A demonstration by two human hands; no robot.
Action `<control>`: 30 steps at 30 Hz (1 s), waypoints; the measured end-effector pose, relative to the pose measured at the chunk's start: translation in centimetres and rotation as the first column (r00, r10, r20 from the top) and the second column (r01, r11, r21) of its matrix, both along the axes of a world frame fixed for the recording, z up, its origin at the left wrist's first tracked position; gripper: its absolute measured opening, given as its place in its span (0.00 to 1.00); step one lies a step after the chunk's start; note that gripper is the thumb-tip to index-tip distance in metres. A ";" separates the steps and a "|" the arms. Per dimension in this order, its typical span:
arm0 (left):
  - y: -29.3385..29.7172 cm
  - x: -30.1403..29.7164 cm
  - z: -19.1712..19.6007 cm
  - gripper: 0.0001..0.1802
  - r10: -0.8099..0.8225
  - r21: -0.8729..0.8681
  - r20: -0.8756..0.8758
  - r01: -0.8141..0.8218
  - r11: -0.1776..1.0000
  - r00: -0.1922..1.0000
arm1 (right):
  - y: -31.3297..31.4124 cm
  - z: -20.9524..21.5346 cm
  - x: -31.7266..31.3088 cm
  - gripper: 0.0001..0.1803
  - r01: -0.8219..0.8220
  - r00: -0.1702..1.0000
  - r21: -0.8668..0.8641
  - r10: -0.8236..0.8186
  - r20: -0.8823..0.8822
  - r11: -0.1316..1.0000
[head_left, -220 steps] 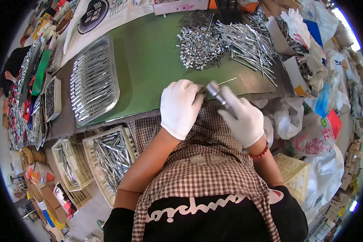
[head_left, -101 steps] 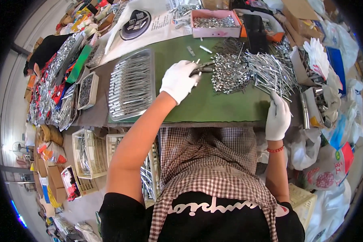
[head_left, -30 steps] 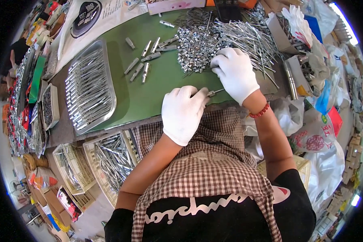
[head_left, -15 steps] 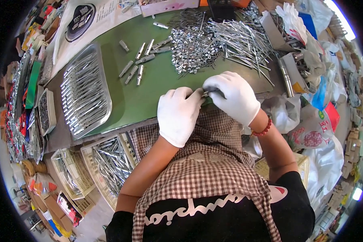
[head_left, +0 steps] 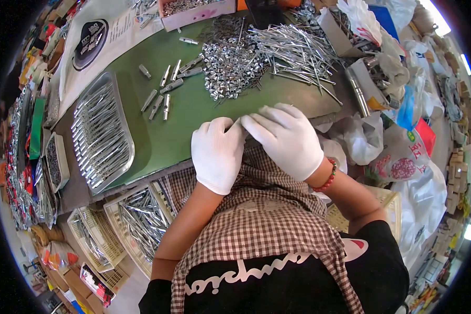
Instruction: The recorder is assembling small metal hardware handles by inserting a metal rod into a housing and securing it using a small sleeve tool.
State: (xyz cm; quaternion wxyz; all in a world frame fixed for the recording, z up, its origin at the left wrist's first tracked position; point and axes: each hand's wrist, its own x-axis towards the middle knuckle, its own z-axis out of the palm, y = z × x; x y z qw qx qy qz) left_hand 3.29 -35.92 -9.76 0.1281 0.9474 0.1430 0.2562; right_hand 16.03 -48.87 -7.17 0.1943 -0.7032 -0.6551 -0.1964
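Both my hands wear white knit gloves and meet over the near edge of the green mat (head_left: 165,138). My left hand (head_left: 218,155) is closed, its thumb and fingertips toward the right hand. Coming in from the right, my right hand (head_left: 287,137) presses its fingers together against the left fingertips. Whatever lies between them is hidden by the gloves. Beyond the hands are a heap of small shiny metal fittings (head_left: 226,73) and a pile of long thin metal rods (head_left: 298,49). Several short metal tubes (head_left: 166,107) lie scattered to the left of that heap.
A metal tray (head_left: 129,144) full of slim metal pieces stands at the left of the mat. Plastic baskets (head_left: 168,201) with metal parts sit below the table edge. An open box (head_left: 199,15) is at the back; plastic bags (head_left: 363,141) crowd the right.
The right hand's fingers have straightened somewhat and reach further over the left fingertips. A small metal piece that showed between the hands is now hidden. The whole view has shifted slightly.
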 end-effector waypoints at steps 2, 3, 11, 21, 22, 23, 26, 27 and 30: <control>-0.3 -0.2 -0.1 0.09 0.031 -0.043 0.011 -0.031 0.999 0.999 | -0.2 1.8 0.5 0.09 0.106 0.980 -0.068 -0.115 -0.160 0.992; -0.4 -0.2 -0.2 0.09 0.059 -0.086 0.025 -0.057 0.995 0.998 | -0.9 2.2 1.3 0.05 0.289 0.950 -0.063 -0.294 -0.105 0.955; -0.2 -0.1 -0.5 0.11 0.005 -0.085 0.070 0.001 0.996 0.998 | -10.9 -1.4 11.2 0.28 0.824 0.512 -0.203 -0.849 -0.132 0.529; -0.3 -0.3 -0.1 0.11 0.016 -0.073 0.081 -0.010 0.997 0.997 | -5.8 -0.7 2.9 0.32 0.470 0.845 -0.092 -0.477 -0.242 0.878; -0.4 -0.3 0.1 0.11 0.028 -0.101 0.060 -0.022 0.995 0.998 | -5.8 -0.7 2.9 0.34 0.496 0.832 -0.089 -0.502 -0.237 0.864; -0.5 -0.4 0.0 0.11 0.032 -0.100 0.057 -0.026 0.995 0.998 | -5.5 -0.4 2.3 0.34 0.492 0.833 -0.089 -0.498 -0.240 0.866; -0.5 -0.2 -0.1 0.12 0.041 -0.083 -0.001 -0.041 0.996 0.999 | -5.2 1.2 -0.9 0.35 0.404 0.868 0.071 -0.358 -0.343 0.912; -0.5 -0.2 -0.1 0.12 0.039 -0.087 -0.001 -0.039 0.995 0.999 | -5.2 0.9 -2.0 0.38 0.392 0.868 -0.017 -0.376 -0.326 0.920; -0.4 -0.2 -0.3 0.12 0.024 -0.103 0.018 -0.022 0.994 1.000 | -4.5 0.2 -3.0 0.40 0.336 0.846 -0.359 -0.446 -0.291 0.871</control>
